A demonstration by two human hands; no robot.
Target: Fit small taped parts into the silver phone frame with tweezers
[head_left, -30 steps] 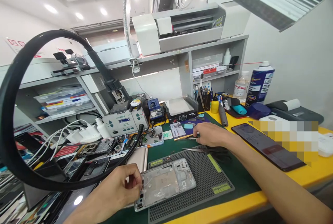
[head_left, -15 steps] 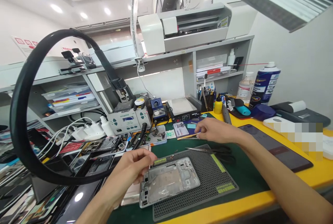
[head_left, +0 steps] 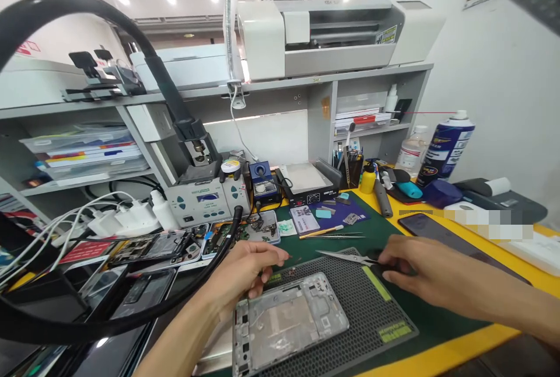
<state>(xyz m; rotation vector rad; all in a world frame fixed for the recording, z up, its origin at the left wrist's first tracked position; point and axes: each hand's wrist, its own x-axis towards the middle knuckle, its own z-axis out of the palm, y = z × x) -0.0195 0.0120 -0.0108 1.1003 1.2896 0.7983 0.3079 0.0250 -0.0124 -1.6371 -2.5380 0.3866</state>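
The right hand (head_left: pixel 413 269) rests its fingers on the black handles of the scissors (head_left: pixel 356 258), whose blades point away toward the left hand (head_left: pixel 245 269). That hand hovers loosely curled, holding nothing, just above the top edge of the bare phone frame (head_left: pixel 286 321) lying on the grey mat (head_left: pixel 371 313).

1. Silver phone frame (head_left: pixel 289 321): stripped metal chassis, lying flat and slightly skewed on the grey perforated mat (head_left: pixel 350 301), at its left edge.
2. Black-handled scissors (head_left: pixel 354 257): flat along the mat's far edge, blades pointing left.
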